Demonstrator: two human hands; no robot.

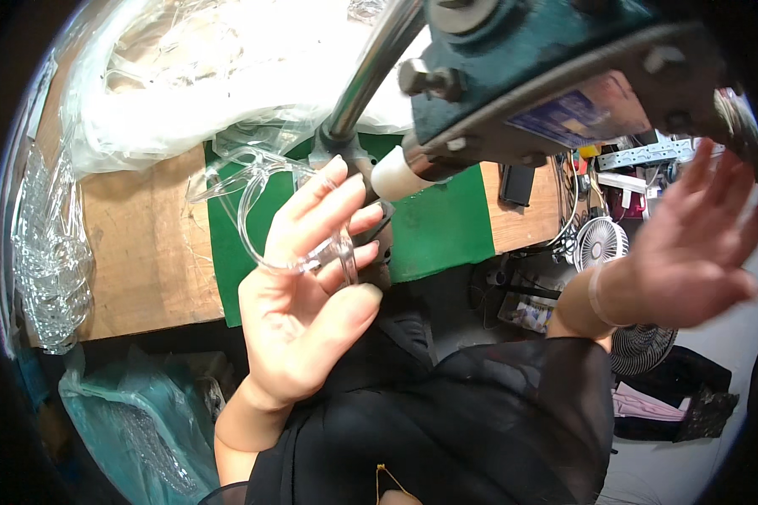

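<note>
My left hand [290, 328] is palm up with its fingers curled around clear plastic tubing [242, 220]. A stiff clear end piece [346, 257] of it shows between the thumb and fingers. Loops of the tube hang over the fingers' far side. Just beyond the fingertips is the white nose [397, 174] of a dark green machine head [514, 84], carried on a steel column [377, 63]. My right hand [695, 244] is raised at the right, below the machine's right end, fingers stretched out, holding nothing. It is slightly blurred.
Clear bags of tubing [185, 93] fill the far left of the wooden table [147, 252]. A green mat [442, 231] lies under the machine, with a black phone-like object [515, 185] beside it. Bundled tubing [52, 261] hangs at the left edge. Fans [600, 242] and cables stand at right.
</note>
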